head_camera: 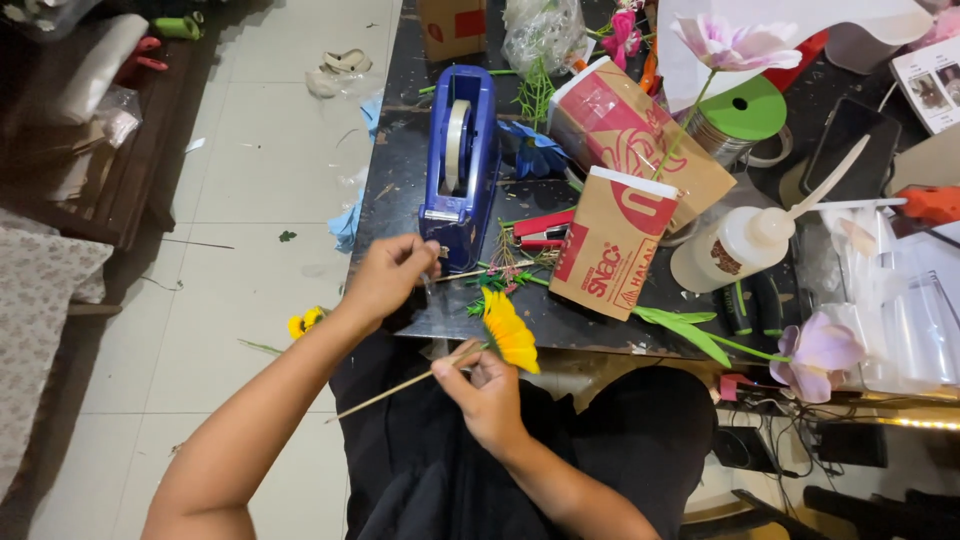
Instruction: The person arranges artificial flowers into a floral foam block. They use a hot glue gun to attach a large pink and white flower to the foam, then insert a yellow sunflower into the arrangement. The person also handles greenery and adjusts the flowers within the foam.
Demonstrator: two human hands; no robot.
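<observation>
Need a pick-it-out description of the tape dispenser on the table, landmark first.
Start at the dark table and go to its left edge, just above the person's left hand. The tape dispenser stands there upright, left of the two brown paper boxes. It is the only blue plastic block, with a pale tape roll in its slot.

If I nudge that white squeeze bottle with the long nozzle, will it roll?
The squeeze bottle lies on its side on the table, so its round body would probably roll. The long nozzle likely makes it swing in an arc. It looks like light plastic.
</observation>
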